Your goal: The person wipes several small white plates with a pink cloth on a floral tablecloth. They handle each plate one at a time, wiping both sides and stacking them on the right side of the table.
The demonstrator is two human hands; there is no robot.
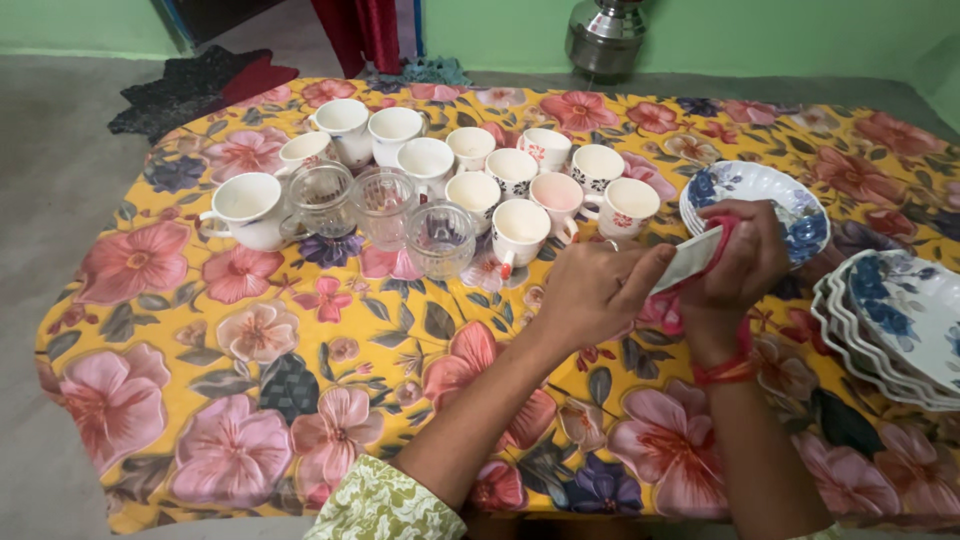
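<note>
Left hand (590, 290): it is curling half closed, thumb and fingers pinching the near end of a small white saucer (690, 258) held on edge.
Right hand (735, 255): it is clamping down on a red cloth (722, 232), pressing it against the far end of the same saucer; a red thread band is sitting on the wrist.
Both hands: they are meeting together over the saucer, just in front of the blue-flowered plate stack (790, 205).
Saucer: it is tilting up off the surface, thin and white, its far part hiding under the cloth and fingers.
Plate stack: it is resting on the floral tablecloth (230, 400), touching nothing else that I can see.
Scalloped dishes (890, 330): they are piling up to the right of the plate stack, at the surface edge.
Cups (520, 180): white ones are clustering to the left of the plate stack.
Glass tumblers (385, 205): three clear ones are standing further left, among the cups.
Metal pot (605, 35): it is sitting on the floor beyond the plate stack.
</note>
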